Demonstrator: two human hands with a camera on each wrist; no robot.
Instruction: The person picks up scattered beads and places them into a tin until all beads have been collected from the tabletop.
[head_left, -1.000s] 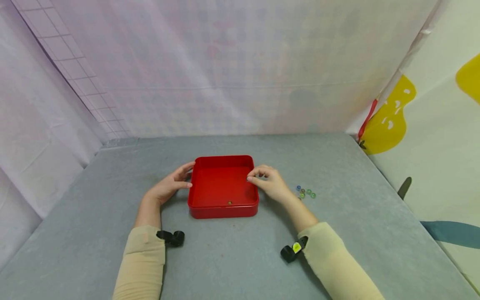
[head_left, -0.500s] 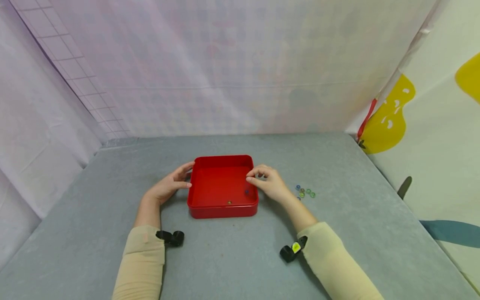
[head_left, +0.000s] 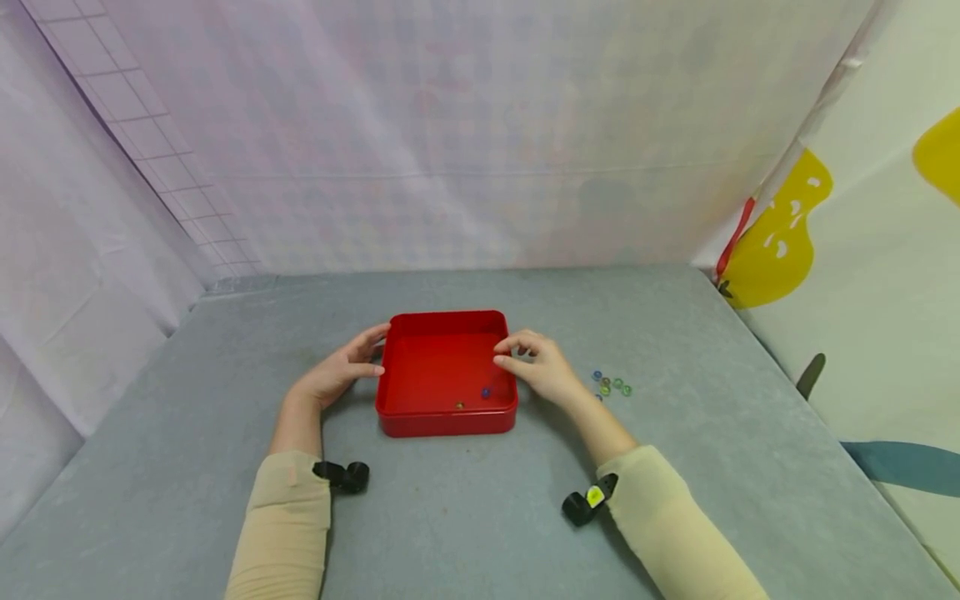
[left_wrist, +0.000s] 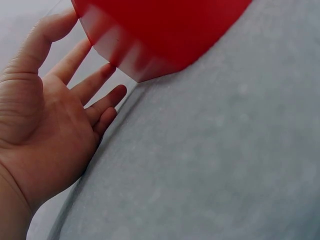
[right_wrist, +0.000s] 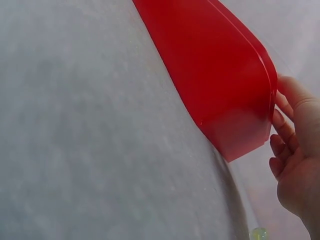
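Observation:
A shallow square red box [head_left: 446, 424] stands on the grey table in the head view. Inside it, near the front wall, lie a dark blue marble [head_left: 486, 392] and a small yellowish marble [head_left: 460, 406]. My left hand [head_left: 341, 371] touches the box's left side, its fingers fairly straight in the left wrist view. Over the right rim hangs my right hand [head_left: 542, 367], thumb and fingertips a little apart, with nothing seen between them. In the right wrist view the outer box wall [right_wrist: 220, 85] hides part of those fingertips.
Right of my right hand, several glass marbles [head_left: 605, 382], blue, green and brownish, lie loose on the table. One is partly hidden by the wrist. Each sleeve cuff bears a black wrist camera [head_left: 577, 507]. Hanging sheets [head_left: 480, 167] close off the back and sides.
A blue marble has come into view below my right fingertips and rolled toward the front left inside the box. Both hands have stayed almost where they were.

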